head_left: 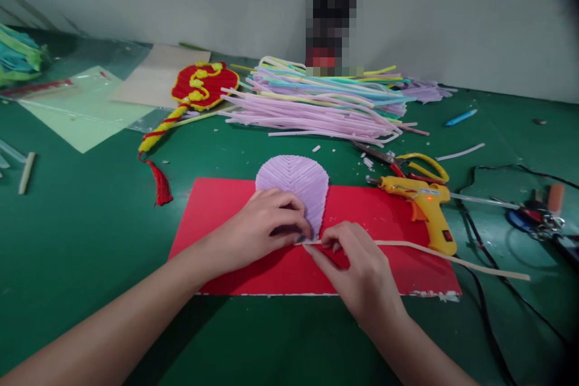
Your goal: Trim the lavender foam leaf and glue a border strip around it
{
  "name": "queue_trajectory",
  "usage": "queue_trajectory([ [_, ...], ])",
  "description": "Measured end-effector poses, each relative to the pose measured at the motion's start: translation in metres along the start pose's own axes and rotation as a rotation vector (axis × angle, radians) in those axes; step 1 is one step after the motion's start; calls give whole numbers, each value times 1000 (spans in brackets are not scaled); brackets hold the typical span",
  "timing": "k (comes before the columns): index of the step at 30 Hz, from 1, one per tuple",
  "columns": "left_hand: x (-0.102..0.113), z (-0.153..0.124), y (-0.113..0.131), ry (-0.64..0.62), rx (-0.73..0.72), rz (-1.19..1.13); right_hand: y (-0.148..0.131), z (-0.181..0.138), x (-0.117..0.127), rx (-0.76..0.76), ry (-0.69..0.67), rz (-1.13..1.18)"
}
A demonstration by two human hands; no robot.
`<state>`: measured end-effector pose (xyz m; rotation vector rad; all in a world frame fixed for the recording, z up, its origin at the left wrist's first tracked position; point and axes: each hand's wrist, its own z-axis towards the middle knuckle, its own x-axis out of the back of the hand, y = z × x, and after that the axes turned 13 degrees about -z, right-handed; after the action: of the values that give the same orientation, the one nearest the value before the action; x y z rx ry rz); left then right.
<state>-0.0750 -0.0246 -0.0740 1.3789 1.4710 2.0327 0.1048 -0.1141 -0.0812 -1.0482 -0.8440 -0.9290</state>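
A lilac rounded panel, built from pipe cleaners laid in a V pattern, lies partly on a red board. My left hand rests over its lower left side, with curled fingers gripping near its bottom tip. A pale pipe cleaner runs from that tip out to the right. My right hand pinches it between thumb and fingers close to the tip. The fingertips of both hands nearly meet there, and they hide the exact contact between strip and panel.
Right of the panel lie a yellow glue gun, its light lit, scissors and a black cord. Behind are a pile of pipe cleaners and a red-yellow tasselled fan. A blue pen lies far right.
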Motion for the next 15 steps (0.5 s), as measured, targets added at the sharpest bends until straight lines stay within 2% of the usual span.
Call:
queue_trajectory([
  [11, 2, -6, 10, -6, 18, 36, 9, 0, 5, 59, 7, 121],
  [15, -4, -8, 13, 41, 19, 94, 27, -2, 17, 140, 27, 8],
])
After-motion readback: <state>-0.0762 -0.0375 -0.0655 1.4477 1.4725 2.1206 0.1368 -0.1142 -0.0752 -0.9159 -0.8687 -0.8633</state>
